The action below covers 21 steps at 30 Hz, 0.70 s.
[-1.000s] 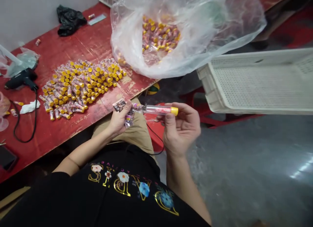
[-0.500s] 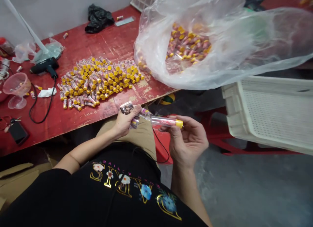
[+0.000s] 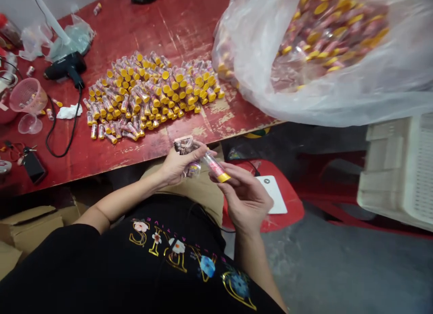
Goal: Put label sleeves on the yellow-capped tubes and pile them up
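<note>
My left hand is closed around a bunch of crinkly clear printed plastic sleeves, over the tabletop's front edge and my lap. Its thumb lies along the top of the bunch. My right hand pinches a small clear tube with pink print and a yellow cap. The tube slants, capped end toward my right palm, and its far end meets my left fingertips; whether a sleeve is around it I cannot make out. Beyond my hands, a heap of similar yellow-capped tubes covers part of the red table.
A large translucent bag of more capped tubes sits at the right. A black heat gun with a cord, a pink basket and keys occupy the left. Lower right are a red stool and a pale plastic crate.
My right hand has moved left and the tube has swung from nearly level to slanted, nearer my left hand. The view has shifted, showing the stool and a white object on it.
</note>
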Motion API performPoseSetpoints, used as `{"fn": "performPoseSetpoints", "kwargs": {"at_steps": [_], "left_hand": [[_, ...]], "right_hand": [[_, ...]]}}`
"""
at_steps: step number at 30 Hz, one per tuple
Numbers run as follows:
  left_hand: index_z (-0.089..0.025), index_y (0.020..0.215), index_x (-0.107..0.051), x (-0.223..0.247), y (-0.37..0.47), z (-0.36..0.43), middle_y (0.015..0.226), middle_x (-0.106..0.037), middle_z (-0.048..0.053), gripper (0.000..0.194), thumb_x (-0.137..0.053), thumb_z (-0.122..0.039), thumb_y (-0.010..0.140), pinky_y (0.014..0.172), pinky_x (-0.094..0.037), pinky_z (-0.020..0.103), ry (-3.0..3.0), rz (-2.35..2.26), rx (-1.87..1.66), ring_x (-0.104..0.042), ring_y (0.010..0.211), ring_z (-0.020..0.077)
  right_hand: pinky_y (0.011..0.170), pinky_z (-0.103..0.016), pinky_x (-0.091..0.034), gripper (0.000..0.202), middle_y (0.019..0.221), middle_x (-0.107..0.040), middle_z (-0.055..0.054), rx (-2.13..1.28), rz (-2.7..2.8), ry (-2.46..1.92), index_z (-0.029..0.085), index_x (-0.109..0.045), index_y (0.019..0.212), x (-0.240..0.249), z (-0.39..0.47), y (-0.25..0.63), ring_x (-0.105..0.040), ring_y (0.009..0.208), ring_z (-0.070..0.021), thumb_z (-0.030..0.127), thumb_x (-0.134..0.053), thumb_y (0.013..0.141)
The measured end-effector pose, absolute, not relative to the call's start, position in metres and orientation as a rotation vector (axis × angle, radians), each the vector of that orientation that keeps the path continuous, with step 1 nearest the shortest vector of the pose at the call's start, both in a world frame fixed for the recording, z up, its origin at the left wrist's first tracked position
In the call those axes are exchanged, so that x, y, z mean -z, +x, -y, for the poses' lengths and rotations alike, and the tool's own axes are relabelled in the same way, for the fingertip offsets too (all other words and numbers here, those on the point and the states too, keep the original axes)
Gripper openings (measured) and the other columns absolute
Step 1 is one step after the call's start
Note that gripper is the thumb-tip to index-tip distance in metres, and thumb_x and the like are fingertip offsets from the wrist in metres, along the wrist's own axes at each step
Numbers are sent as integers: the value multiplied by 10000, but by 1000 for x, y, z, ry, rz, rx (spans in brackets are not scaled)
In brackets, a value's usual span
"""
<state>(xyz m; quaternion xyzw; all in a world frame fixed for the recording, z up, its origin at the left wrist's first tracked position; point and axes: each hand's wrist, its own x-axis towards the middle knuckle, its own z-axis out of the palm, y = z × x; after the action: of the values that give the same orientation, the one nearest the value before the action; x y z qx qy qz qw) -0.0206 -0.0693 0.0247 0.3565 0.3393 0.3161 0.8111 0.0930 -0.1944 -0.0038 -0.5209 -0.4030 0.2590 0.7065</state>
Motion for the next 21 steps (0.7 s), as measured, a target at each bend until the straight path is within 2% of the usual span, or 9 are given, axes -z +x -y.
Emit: {"fn": "performPoseSetpoints", "kwargs": {"at_steps": [3, 7, 11, 14, 16, 21], "left_hand": [[-132, 868, -677, -22, -18, 62, 804, -758, 72, 573, -940, -557, 587, 793, -527, 322, 667, -740, -589, -680, 714, 156], [-115, 887, -712, -15, -12, 55, 843, -756, 72, 586, -960, -532, 558, 800, -517, 310, 595, -807, -565, -668, 737, 142], [-122, 849, -709, -12, -7, 55, 798, -714, 33, 572, -982, -496, 514, 808, -507, 319, 545, -800, -556, -639, 737, 132], [-130, 836, -700, -9, -4, 55, 777, -687, 10, 574, -975, -515, 510, 799, -488, 312, 498, -818, -580, -609, 727, 118], [-136, 838, -698, -7, -3, 54, 798, -689, 5, 562, -965, -524, 530, 821, -480, 303, 462, -854, -654, -607, 744, 110], [-140, 836, -692, -3, -2, 50, 831, -702, 5, 559, -969, -512, 524, 877, -481, 311, 417, -895, -732, -620, 775, 112]], "right_hand": [[830, -361, -688, 337, 1250, -728, -72, -622, 939, -1208, 297, -764, 1191, 11, 182, 94, -752, 1097, -225, 140, -713, 897], [751, -355, -684, 447, 1306, -678, -73, -463, 969, -1319, 354, -702, 1322, 17, 162, 92, -745, 1077, -224, 154, -674, 922], [825, -369, -675, 439, 1277, -695, -58, -294, 1009, -1413, 357, -724, 1294, 18, 144, 92, -712, 1136, -221, 139, -681, 916], [618, -264, -622, 350, 1099, -740, -38, -279, 918, -1399, 329, -782, 1179, 15, 132, 93, -724, 876, -149, 129, -702, 902], [523, -234, -564, 275, 977, -739, -21, -322, 847, -1384, 300, -809, 1087, 13, 125, 93, -681, 710, -110, 134, -732, 881], [527, -254, -555, 165, 880, -726, -10, -339, 777, -1373, 246, -818, 964, 15, 111, 93, -660, 637, -103, 149, -789, 833]]}}
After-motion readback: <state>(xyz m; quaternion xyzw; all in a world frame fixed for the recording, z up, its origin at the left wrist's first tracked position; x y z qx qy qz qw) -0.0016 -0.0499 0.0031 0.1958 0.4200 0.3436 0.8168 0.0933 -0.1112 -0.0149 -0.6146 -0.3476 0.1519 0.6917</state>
